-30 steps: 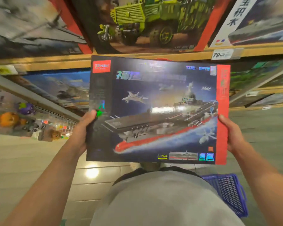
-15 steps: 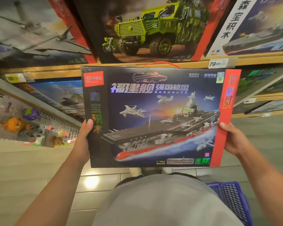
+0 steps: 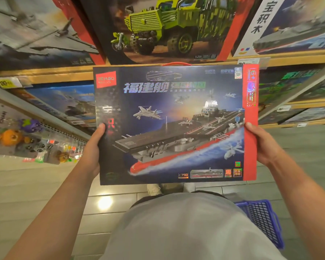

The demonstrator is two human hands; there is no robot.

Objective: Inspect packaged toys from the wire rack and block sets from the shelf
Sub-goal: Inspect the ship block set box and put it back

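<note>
Since earlier frame, box [image 3: 171, 124] raised and squared to camera, filling centre of frame. Left hand [image 3: 92, 152] gripped left edge, thumb on front; right hand [image 3: 261, 145] gripped red right edge the same way. Held clear of shelf [image 3: 45, 74] at upper left, truck box [image 3: 169, 29] above. Basket [image 3: 261, 220] at lower right. Best held flat and steady, tilted off glare to read the print, then flipped to check the back.

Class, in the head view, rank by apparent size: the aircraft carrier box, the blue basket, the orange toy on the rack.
1. aircraft carrier box, largest, though nearest the camera
2. blue basket, partly hidden
3. orange toy, smallest
</note>
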